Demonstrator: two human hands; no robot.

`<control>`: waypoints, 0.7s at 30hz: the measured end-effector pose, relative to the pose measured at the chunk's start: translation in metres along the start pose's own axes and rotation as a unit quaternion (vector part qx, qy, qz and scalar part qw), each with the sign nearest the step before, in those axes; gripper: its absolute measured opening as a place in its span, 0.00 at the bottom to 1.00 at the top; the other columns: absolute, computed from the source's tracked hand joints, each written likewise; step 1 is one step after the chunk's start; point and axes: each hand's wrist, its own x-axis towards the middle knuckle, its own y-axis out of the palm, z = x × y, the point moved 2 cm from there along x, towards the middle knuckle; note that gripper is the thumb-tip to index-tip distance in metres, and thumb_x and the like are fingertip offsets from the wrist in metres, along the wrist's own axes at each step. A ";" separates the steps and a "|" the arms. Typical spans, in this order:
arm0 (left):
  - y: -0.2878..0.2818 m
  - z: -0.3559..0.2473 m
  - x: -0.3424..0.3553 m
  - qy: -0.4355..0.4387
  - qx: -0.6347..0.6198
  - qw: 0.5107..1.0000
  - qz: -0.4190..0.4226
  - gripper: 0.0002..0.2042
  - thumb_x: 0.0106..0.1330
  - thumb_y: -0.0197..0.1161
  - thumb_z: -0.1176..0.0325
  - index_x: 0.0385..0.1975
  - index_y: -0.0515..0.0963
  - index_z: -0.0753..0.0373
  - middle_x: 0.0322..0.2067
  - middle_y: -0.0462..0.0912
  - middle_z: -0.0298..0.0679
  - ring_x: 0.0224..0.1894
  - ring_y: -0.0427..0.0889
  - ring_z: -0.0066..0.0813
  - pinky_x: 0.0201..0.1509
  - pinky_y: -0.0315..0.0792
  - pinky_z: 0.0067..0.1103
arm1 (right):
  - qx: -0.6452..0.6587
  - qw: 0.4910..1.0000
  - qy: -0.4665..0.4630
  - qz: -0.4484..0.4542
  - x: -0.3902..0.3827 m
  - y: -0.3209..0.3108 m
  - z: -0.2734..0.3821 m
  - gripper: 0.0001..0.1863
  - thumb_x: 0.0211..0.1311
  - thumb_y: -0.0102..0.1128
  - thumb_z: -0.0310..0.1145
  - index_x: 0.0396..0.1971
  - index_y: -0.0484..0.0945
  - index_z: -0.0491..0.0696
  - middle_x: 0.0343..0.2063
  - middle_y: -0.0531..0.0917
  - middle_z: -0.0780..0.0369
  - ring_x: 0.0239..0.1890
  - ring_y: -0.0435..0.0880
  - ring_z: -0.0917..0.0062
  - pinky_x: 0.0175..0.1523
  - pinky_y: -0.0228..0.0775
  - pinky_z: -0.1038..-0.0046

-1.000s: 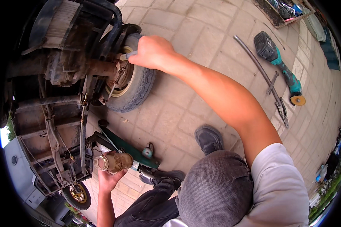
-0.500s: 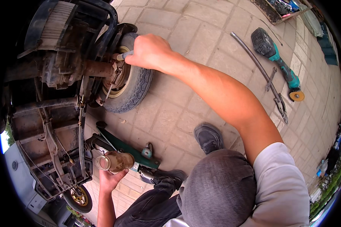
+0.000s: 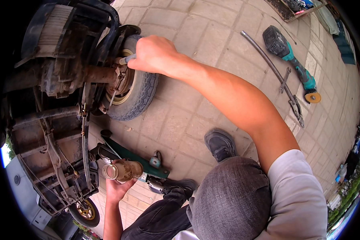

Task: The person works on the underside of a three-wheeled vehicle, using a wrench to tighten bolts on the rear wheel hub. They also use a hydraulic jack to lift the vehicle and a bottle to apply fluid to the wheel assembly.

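Observation:
My right hand [image 3: 155, 54] is closed around what looks like a paintbrush [image 3: 126, 60], its grey ferrule showing past my fingers. The brush's tip meets the rusty hub and brake parts [image 3: 121, 78] at the inner side of a wheel [image 3: 142, 94] with a black tyre. Low on the left, my left hand [image 3: 119, 190] grips a glass jar [image 3: 129, 170] smeared brown. The jar lies tilted, its open mouth facing left, and its contents are hard to make out. A rusty axle tube [image 3: 100, 75] runs from the hub into the raised vehicle's underside.
A green floor jack [image 3: 138, 157] reaches toward the vehicle frame [image 3: 48, 110], near my feet. On the paving at right lie a teal and black angle grinder [image 3: 294, 64], a metal pipe [image 3: 264, 56], a wrench [image 3: 285, 80] and pliers [image 3: 296, 111]. An open box [image 3: 298, 17] sits at the top right.
The whole view has shifted slightly. My right hand and the brush remain at the hub, with the brush angled a little differently. The jar stays in my left hand.

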 end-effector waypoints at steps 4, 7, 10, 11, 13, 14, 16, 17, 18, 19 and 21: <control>0.000 0.000 0.002 0.008 0.018 1.000 0.003 0.38 0.43 0.74 0.80 0.56 0.61 0.63 0.54 0.69 0.43 0.55 0.72 0.33 0.58 0.71 0.29 | -0.002 1.000 -0.001 -0.006 0.000 0.000 -0.001 0.19 0.45 0.60 0.44 0.19 0.79 0.39 0.21 0.81 0.52 0.28 0.81 0.58 0.35 0.74 0.61; 0.000 -0.001 0.003 0.007 0.022 1.000 0.009 0.38 0.44 0.74 0.79 0.56 0.60 0.63 0.54 0.68 0.43 0.55 0.72 0.33 0.58 0.71 0.30 | -0.005 1.000 -0.005 -0.004 0.001 0.000 -0.001 0.19 0.45 0.60 0.43 0.19 0.80 0.39 0.21 0.81 0.52 0.28 0.81 0.58 0.35 0.74 0.61; 0.001 -0.001 0.003 0.011 0.022 1.000 0.004 0.38 0.44 0.74 0.79 0.57 0.60 0.62 0.54 0.68 0.43 0.55 0.72 0.33 0.58 0.71 0.29 | -0.010 1.000 -0.008 -0.001 0.001 0.000 -0.001 0.19 0.44 0.60 0.43 0.19 0.80 0.39 0.21 0.81 0.52 0.28 0.81 0.58 0.35 0.74 0.61; 0.000 -0.001 0.004 0.011 0.025 1.000 0.005 0.39 0.44 0.74 0.79 0.57 0.60 0.62 0.54 0.68 0.43 0.55 0.72 0.33 0.58 0.71 0.30 | -0.012 1.000 -0.008 0.000 0.001 0.000 -0.001 0.19 0.44 0.60 0.43 0.19 0.80 0.39 0.21 0.81 0.52 0.28 0.81 0.58 0.35 0.74 0.61; 0.000 0.000 0.005 0.011 0.029 0.999 0.006 0.39 0.44 0.74 0.79 0.57 0.60 0.62 0.54 0.68 0.43 0.55 0.72 0.33 0.58 0.71 0.30 | -0.017 1.000 -0.012 -0.002 0.002 0.000 -0.002 0.19 0.44 0.60 0.43 0.20 0.80 0.39 0.21 0.81 0.52 0.28 0.81 0.58 0.35 0.74 0.61; 0.000 -0.001 0.006 0.010 0.033 0.999 0.009 0.39 0.44 0.74 0.79 0.57 0.59 0.62 0.55 0.68 0.43 0.55 0.71 0.33 0.58 0.71 0.30 | -0.019 1.000 -0.014 -0.003 0.003 0.001 -0.002 0.19 0.44 0.60 0.43 0.20 0.80 0.39 0.21 0.81 0.51 0.28 0.81 0.58 0.36 0.74 0.61; 0.000 -0.002 0.007 0.008 0.041 0.999 0.014 0.39 0.44 0.74 0.79 0.57 0.59 0.62 0.55 0.67 0.42 0.55 0.71 0.33 0.58 0.71 0.30 | -0.018 1.000 -0.013 -0.006 0.004 0.001 -0.002 0.18 0.44 0.60 0.43 0.20 0.80 0.39 0.21 0.81 0.51 0.28 0.81 0.57 0.36 0.74 0.61; 0.000 -0.002 0.007 0.009 0.040 0.999 0.014 0.39 0.44 0.75 0.79 0.58 0.59 0.62 0.55 0.67 0.42 0.55 0.71 0.33 0.58 0.71 0.30 | -0.016 1.000 -0.013 -0.007 0.004 0.002 -0.002 0.18 0.44 0.60 0.43 0.20 0.80 0.39 0.21 0.81 0.51 0.28 0.81 0.57 0.36 0.74 0.61; -0.001 -0.001 0.008 0.010 0.040 0.999 0.014 0.39 0.44 0.75 0.78 0.58 0.59 0.62 0.55 0.67 0.42 0.55 0.71 0.32 0.58 0.71 0.30 | -0.017 1.000 -0.015 -0.010 0.005 0.003 -0.002 0.18 0.44 0.60 0.43 0.20 0.81 0.39 0.21 0.81 0.51 0.28 0.81 0.57 0.36 0.74 0.60; -0.001 -0.001 0.008 0.011 0.039 0.999 0.014 0.39 0.44 0.75 0.78 0.58 0.59 0.62 0.55 0.67 0.42 0.56 0.71 0.32 0.58 0.71 0.30 | -0.018 1.000 -0.017 -0.013 0.006 0.004 -0.002 0.18 0.44 0.60 0.43 0.20 0.81 0.40 0.21 0.81 0.52 0.28 0.81 0.57 0.36 0.74 0.60; -0.002 -0.001 0.009 0.012 0.026 0.999 0.014 0.39 0.44 0.75 0.78 0.58 0.59 0.62 0.55 0.66 0.42 0.56 0.71 0.33 0.58 0.71 0.30 | -0.018 1.000 -0.021 -0.013 0.006 0.006 -0.001 0.18 0.44 0.60 0.43 0.20 0.81 0.40 0.21 0.81 0.52 0.28 0.81 0.57 0.36 0.74 0.60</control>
